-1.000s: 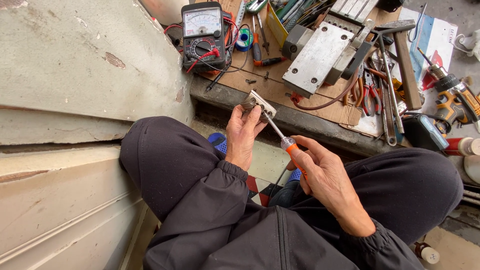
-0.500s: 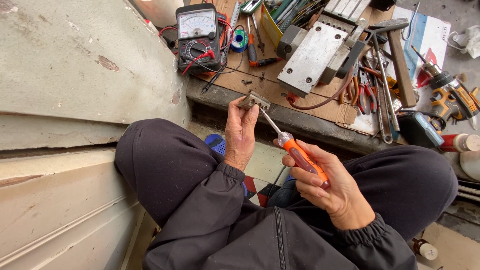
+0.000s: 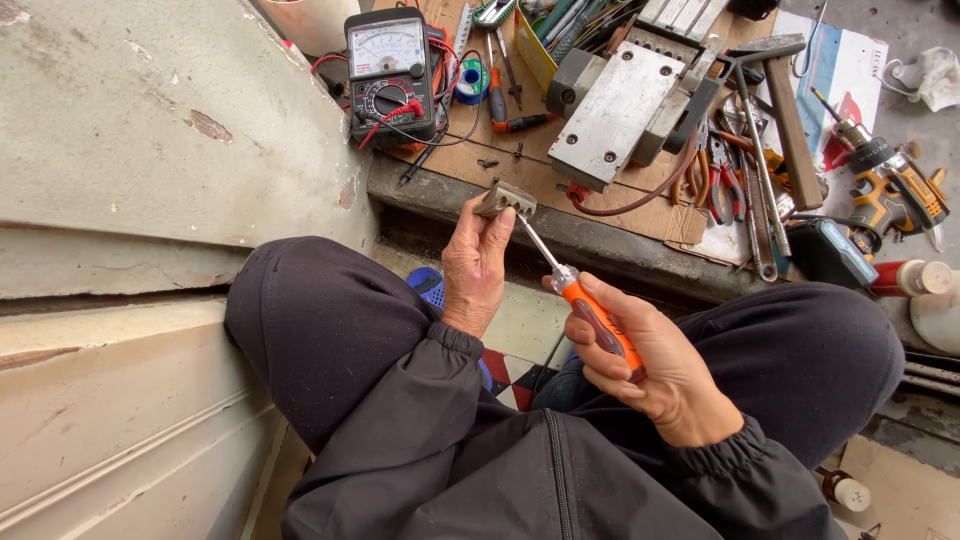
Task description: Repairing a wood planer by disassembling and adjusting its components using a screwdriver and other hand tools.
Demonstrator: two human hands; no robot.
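My left hand (image 3: pixel 477 262) holds a small grey metal part (image 3: pixel 505 199) up at its fingertips, above my left knee. My right hand (image 3: pixel 655 375) grips the orange handle of a screwdriver (image 3: pixel 597 322). Its thin steel shaft runs up and left, and the tip rests against the metal part. Both arms are in dark sleeves, and I sit with dark-trousered legs folded.
Ahead lies a board on a stone ledge (image 3: pixel 560 225) with an analogue multimeter (image 3: pixel 388 75), a grey metal block (image 3: pixel 618 112), a hammer (image 3: pixel 785 90), pliers (image 3: pixel 722 180) and a cordless drill (image 3: pixel 890 185). A pale plastered wall (image 3: pixel 130 130) runs along my left.
My right hand has slid back down the screwdriver handle and drawn slightly lower right. The left hand and the metal part have stayed almost in place; the view shifted a little.
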